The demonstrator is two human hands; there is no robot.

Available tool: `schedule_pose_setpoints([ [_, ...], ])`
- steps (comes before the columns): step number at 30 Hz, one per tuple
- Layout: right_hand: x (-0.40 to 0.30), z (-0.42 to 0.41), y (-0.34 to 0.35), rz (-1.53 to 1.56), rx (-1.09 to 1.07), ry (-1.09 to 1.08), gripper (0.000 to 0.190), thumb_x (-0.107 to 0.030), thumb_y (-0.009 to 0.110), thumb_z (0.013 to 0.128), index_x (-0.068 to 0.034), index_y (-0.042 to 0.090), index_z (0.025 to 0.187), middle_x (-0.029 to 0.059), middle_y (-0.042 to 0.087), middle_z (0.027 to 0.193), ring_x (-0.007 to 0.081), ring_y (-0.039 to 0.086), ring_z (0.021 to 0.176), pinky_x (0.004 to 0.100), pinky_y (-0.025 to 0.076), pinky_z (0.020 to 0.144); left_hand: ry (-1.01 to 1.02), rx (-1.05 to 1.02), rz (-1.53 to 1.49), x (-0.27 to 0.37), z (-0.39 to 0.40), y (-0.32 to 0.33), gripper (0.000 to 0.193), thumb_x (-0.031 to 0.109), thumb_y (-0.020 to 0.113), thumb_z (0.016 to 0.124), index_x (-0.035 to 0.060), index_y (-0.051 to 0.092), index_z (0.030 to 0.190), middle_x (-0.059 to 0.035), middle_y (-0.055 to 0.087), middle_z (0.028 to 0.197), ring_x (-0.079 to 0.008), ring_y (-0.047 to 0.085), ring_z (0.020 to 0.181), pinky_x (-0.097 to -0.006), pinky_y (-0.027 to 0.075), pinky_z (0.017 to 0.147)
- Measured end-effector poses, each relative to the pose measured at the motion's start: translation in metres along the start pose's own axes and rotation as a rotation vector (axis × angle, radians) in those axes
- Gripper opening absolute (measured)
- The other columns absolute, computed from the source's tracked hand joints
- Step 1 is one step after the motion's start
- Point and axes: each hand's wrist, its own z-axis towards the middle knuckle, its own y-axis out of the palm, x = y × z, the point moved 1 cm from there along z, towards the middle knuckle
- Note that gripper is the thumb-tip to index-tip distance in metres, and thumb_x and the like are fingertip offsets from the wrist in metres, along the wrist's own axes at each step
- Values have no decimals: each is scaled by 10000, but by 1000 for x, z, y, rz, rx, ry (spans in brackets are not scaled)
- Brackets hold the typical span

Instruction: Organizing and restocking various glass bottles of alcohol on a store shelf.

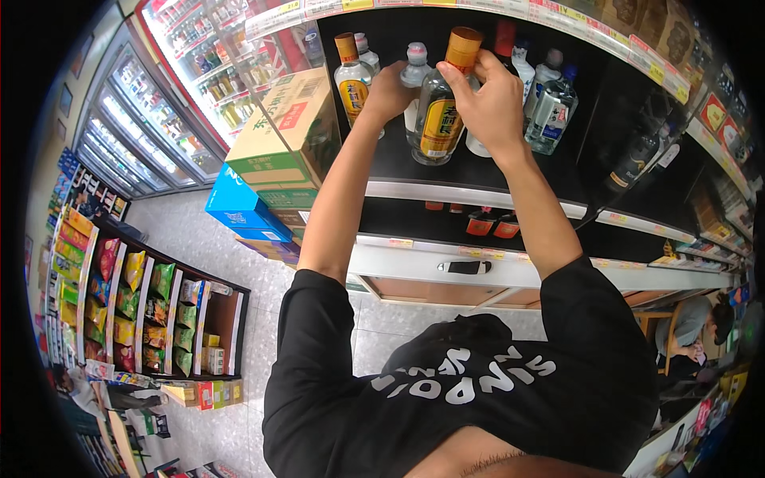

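My right hand (491,104) grips a clear glass liquor bottle (439,122) just below its gold cap. This bottle bears a yellow label and stands nearly upright over the black shelf (394,158); whether its base touches the shelf is hard to tell. Left of it, my left hand (391,92) is closed around the side of a bottle with a translucent cap (416,54). Part of that bottle is hidden by the gold-capped one. Beyond my left hand stands a similar yellow-labelled bottle (352,80).
More bottles, including a square clear one with a blue cap (551,113), stand at the right. An upper shelf edge with price tags (370,6) overhangs the bottles. Stacked cartons (287,131) adjoin the shelf on the left. A snack rack (137,299) stands farther left; a seated person (693,334) is at far right.
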Motion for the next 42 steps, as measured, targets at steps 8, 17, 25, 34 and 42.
schedule_pose_setpoints([
  [8, 14, 2, 16, -126, -29, 85, 350, -294, 744, 869, 28, 672, 984, 198, 729, 893, 341, 723, 832, 390, 553, 732, 16, -52, 116, -19, 37, 21, 533, 220, 802, 742, -2, 630, 1195, -238, 700, 1052, -385, 668, 1035, -430, 538, 873],
  [17, 32, 5, 40, -232, -75, 193, 341, -289, 730, 885, 35, 661, 964, 201, 727, 881, 347, 722, 840, 391, 543, 720, -66, -77, 86, -43, 72, 39, 696, 292, 832, 737, 9, 569, 1315, -256, 657, 1188, -362, 637, 1134, -411, 527, 939],
  [25, 37, 4, 50, -262, -68, 225, 353, -300, 744, 865, 36, 647, 918, 216, 711, 855, 405, 692, 816, 435, 537, 698, -155, -81, 19, -54, 90, 51, 788, 311, 862, 700, 25, 531, 1355, -232, 617, 1285, -346, 594, 1209, -386, 495, 1003],
  [34, 37, 9, 68, -285, -94, 238, 370, -324, 740, 864, 32, 652, 910, 231, 705, 849, 412, 691, 811, 450, 541, 705, -297, -182, -552, -104, 105, 63, 746, 195, 776, 743, -12, 485, 1399, -219, 586, 1349, -324, 567, 1263, -369, 484, 1017],
  [42, 50, 18, 74, -385, -114, 368, 378, -335, 706, 884, 30, 638, 959, 243, 704, 882, 427, 685, 861, 485, 542, 767, -280, -104, -442, -28, 80, 24, 352, 4, 466, 847, -47, 627, 1157, -227, 652, 1137, -316, 598, 1139, -381, 494, 856],
])
